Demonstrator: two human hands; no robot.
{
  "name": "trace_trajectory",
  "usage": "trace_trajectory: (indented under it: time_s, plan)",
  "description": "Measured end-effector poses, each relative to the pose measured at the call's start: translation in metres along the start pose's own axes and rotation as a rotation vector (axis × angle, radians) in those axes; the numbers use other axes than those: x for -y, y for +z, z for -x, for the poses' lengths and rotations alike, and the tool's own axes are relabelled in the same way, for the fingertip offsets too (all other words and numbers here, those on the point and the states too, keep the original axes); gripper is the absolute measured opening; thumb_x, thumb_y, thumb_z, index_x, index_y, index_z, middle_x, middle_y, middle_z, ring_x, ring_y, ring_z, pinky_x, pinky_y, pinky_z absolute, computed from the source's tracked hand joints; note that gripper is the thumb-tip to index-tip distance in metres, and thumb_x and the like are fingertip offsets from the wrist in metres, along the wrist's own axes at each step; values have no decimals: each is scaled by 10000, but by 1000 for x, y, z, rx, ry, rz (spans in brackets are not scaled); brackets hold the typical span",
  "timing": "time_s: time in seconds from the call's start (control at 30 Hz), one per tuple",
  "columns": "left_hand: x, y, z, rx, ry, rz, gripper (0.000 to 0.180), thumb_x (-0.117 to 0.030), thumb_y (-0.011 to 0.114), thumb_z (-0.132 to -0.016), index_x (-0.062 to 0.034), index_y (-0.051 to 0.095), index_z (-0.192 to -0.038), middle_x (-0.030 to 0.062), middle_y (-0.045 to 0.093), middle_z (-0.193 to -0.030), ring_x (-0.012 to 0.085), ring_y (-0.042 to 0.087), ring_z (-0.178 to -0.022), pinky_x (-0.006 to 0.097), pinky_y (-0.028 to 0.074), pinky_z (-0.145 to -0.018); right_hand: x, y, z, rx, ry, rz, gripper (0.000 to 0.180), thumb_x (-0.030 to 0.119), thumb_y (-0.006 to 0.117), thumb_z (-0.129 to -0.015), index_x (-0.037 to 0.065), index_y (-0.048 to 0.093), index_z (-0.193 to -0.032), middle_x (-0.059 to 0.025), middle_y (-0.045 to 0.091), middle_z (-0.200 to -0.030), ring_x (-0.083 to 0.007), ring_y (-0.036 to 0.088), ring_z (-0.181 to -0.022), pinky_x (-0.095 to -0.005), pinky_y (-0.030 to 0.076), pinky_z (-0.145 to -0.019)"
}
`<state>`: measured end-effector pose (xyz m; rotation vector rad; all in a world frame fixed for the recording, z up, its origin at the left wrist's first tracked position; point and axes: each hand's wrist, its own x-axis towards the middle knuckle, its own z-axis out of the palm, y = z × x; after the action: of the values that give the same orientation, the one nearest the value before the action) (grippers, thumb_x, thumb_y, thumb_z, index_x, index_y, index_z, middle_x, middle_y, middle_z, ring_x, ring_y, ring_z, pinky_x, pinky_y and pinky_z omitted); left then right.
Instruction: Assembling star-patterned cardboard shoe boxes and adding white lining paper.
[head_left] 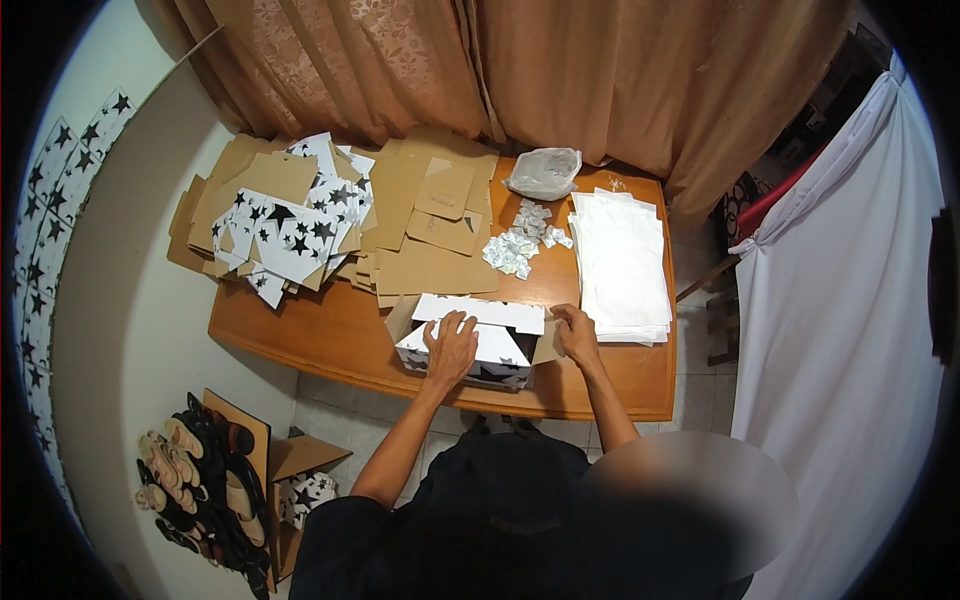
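Left hand [453, 346] sat part-open, fingers bent over the star-print box [500, 347]. Right hand [576, 334] curled narrow at the right flap [547, 347]; couldn't tell if pinched.

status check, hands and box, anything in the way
Left hand on star-printed box. Right hand at its right flap. Box partly open. Nothing visibly in the way.

The box [495, 345] is white with black stars and brown end flaps; the table [620, 385] under it is orange-brown. Left beyond the box, the cardboard [440, 275] is plain tan and the cutouts [290, 240] white with black stars. Right of the box, the paper [620, 265] is plain white. Behind it, the packets [515, 250] look silvery white and the curtain [600, 80] golden brown, partly floral.
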<state>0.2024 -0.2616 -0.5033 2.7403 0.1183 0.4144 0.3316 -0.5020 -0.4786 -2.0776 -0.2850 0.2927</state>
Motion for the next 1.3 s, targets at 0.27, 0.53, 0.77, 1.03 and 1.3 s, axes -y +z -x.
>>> trace_trajectory:
  time_s: [0.27,0.53,0.77,1.03,1.3]
  plan:
    - [-13,-35,-11,151,14,-44,1080,-785,720,-655,-145,457,-1485,190,441,-1419,366,333,-1403,635,185,-1100,29,-18,-18,29,-129,-33,310,-49,537,-885,7,657,-1165,-221,698,-1119,-300,701,-982,-382,547,-863]
    - [-10,-3,-2,265,48,-103,1070,-606,806,-690,-187,333,-1552,198,402,-1465,383,304,-1428,682,208,-1112,-3,-7,-14,-71,13,18,785,195,833,-746,-7,390,-1361,-267,544,-1305,-349,555,-1151,-430,469,-953]
    - [-13,12,-3,219,89,-56,1058,-621,780,-714,-203,312,-1566,212,333,-1555,400,231,-1483,736,145,-1121,-3,3,22,-84,-157,64,853,130,788,-770,6,311,-1468,-286,489,-1387,-426,507,-1286,-456,426,-1079]
    - [-26,13,-3,324,47,-224,1038,-646,735,-747,-261,266,-1589,200,308,-1580,434,212,-1484,779,156,-1086,10,5,27,59,-346,59,640,17,644,-857,27,431,-1461,-231,528,-1383,-400,535,-1252,-417,420,-1088]
    - [-15,21,4,319,51,-143,994,-647,731,-749,-297,301,-1574,201,283,-1596,419,193,-1499,776,165,-1087,11,24,32,218,-389,359,725,108,777,-770,36,480,-1427,-181,464,-1466,-381,414,-1349,-437,376,-1138]
